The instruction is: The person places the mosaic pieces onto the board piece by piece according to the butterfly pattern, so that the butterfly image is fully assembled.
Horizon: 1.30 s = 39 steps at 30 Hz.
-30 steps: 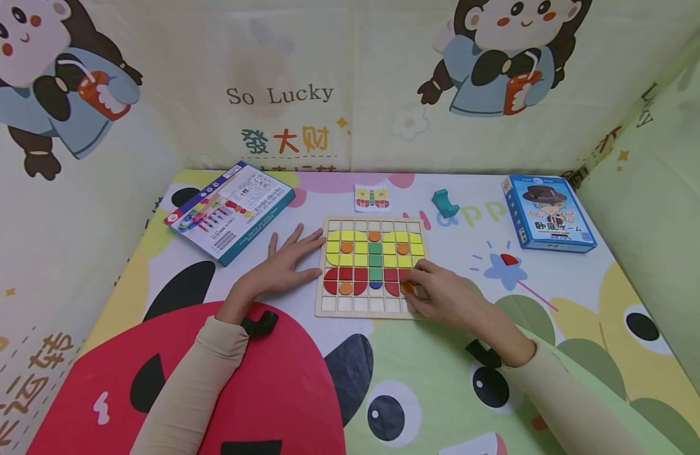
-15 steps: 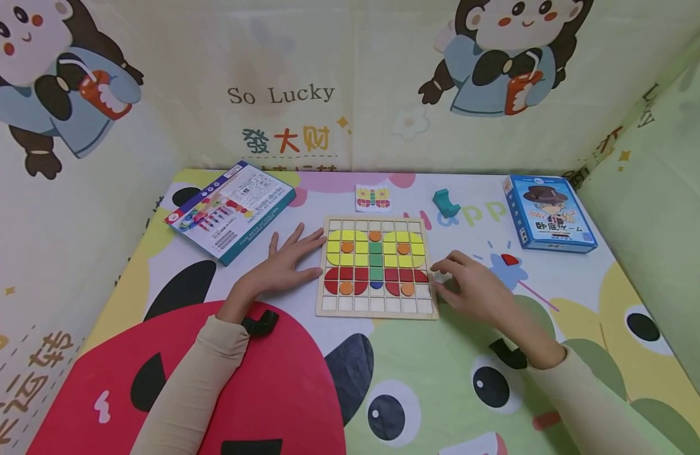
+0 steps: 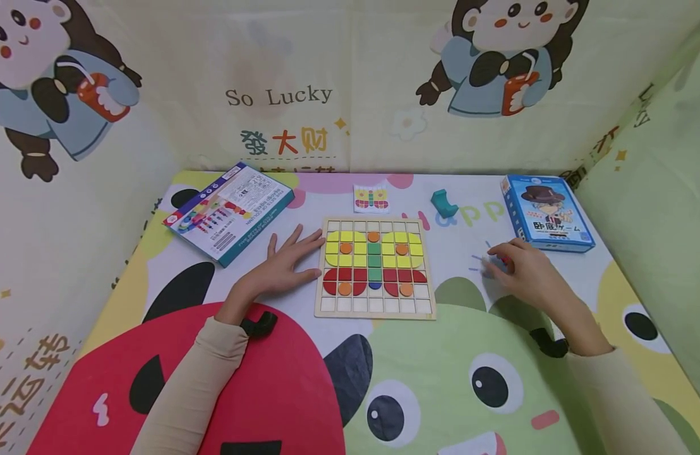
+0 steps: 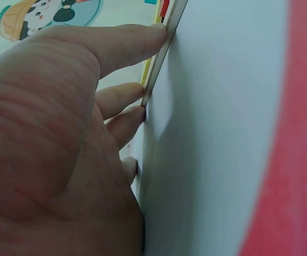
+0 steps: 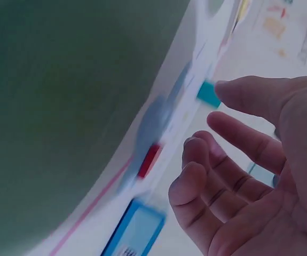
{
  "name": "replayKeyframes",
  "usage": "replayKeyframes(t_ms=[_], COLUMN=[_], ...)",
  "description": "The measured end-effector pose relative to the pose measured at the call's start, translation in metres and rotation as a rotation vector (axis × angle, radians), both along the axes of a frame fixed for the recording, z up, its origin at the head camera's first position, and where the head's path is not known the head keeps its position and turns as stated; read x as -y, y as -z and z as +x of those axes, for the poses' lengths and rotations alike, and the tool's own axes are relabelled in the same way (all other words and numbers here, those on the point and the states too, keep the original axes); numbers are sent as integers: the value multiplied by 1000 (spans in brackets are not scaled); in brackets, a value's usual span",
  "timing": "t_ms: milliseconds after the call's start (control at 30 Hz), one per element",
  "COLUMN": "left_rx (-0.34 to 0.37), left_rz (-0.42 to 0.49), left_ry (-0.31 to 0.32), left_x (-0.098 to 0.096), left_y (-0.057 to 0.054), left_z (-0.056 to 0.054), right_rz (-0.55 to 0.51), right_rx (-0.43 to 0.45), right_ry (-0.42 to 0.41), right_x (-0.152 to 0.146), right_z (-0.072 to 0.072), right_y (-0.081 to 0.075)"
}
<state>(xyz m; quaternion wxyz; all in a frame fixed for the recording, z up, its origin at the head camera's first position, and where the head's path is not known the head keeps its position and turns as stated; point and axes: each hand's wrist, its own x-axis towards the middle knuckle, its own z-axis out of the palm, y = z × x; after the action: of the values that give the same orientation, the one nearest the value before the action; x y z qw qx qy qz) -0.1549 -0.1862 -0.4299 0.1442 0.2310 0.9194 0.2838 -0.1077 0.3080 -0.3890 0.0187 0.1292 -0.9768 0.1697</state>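
Observation:
My left hand (image 3: 282, 264) lies with fingers spread, fingertips and thumb touching the left edge of the wooden grid board (image 3: 404, 314). On the board, yellow, red, green, orange and blue pieces form a butterfly. My right hand (image 3: 526, 272) hovers right of the board, fingers loosely bent and nothing between them. Below its fingertips lies a red quarter-round piece (image 5: 150, 160), apart from the hand in the right wrist view; in the head view the fingers mostly cover it.
A small butterfly picture card (image 3: 371, 198) lies behind the board. A teal block (image 3: 444, 204) is to the card's right. A blue card box (image 3: 549, 215) stands at the back right, and a flat game box (image 3: 230, 212) at the back left.
My right hand has let go of the red piece at the board's right edge and moved right, over to the loose red piece. The left hand has stayed in place.

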Motion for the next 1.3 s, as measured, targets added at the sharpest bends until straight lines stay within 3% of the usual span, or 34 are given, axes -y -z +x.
replayKeyframes(t_ms=[333,967,1067,1300], left_rx=[-1,1,3,3], left_rz=[1,1,-1,-3], left_ry=[2,-3,-5,-1], left_x=[-1,0,0,0], left_y=[-3,0,0,-1], left_z=[1,1,1,0], right_rz=[39,27,28,62], right_rx=[158,183,172,107], right_ry=[127,106,84,-63], right_x=[-36,-33,-34,-42], right_z=[-8,-12,-12,-10], right_y=[7,9,7,4])
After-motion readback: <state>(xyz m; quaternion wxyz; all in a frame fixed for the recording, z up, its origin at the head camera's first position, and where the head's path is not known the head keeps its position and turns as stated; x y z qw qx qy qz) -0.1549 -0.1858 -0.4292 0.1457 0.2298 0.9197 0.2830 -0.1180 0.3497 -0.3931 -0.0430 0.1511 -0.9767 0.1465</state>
